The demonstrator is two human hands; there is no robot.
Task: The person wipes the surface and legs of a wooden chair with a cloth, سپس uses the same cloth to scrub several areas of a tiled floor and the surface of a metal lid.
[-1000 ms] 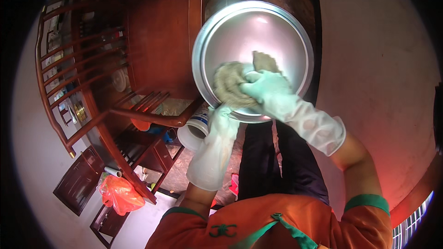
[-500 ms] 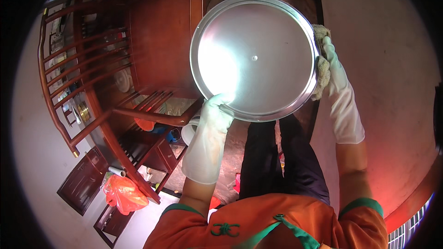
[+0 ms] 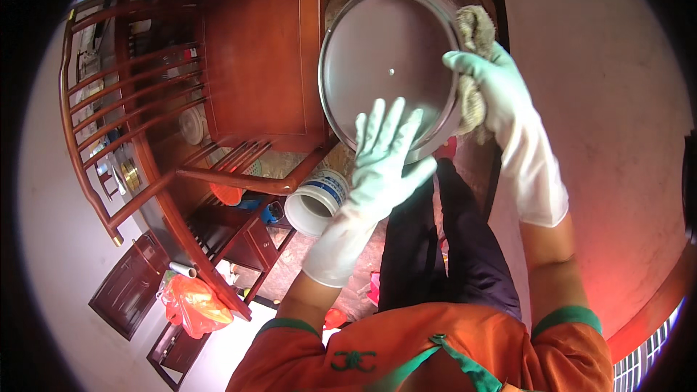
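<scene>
Fingers: your left hand (image 3: 385, 156) is now spread flat against the near face of the round metal tray (image 3: 392, 69), no longer pinching its near rim. Tray is held up right of the wooden chair (image 3: 247, 65), glare gone. Your right hand (image 3: 501, 101) clamps the rag (image 3: 475, 33) on the tray's right edge.

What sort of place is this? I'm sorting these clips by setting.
Probably a room in a home: a wooden armchair, an orange plastic bag on the floor, and gloved hands wiping a round metal tray with a cloth.
</scene>
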